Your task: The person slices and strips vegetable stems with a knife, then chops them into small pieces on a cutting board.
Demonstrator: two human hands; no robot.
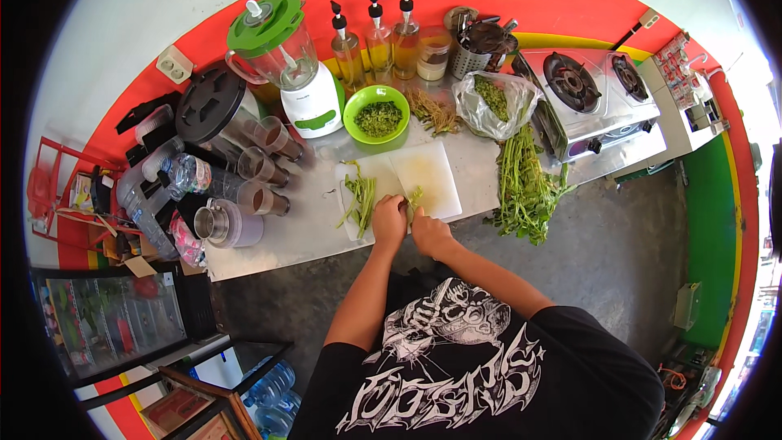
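Observation:
On a white cutting board [436,175] at the table's front edge, both of my hands work close together. My left hand [389,222] is closed, its fingertips pinching green stalks that they mostly hide. Small green stalk pieces [415,195] show just beyond the fingers. Close beside it, my right hand [432,234] is wrapped round a knife; its thin blade [399,173] points away across the board, and the handle is hidden in my fist. Longer green stalks [358,200] lie loose on the board's left part.
Behind the board stand a green bowl [376,115] of chopped greens and a blender [297,73]. A plastic bag [494,106] of greens and a leafy bunch [525,187] overhanging the edge are at right, near a gas stove [582,94]. Brown-filled cups [265,167] stand left.

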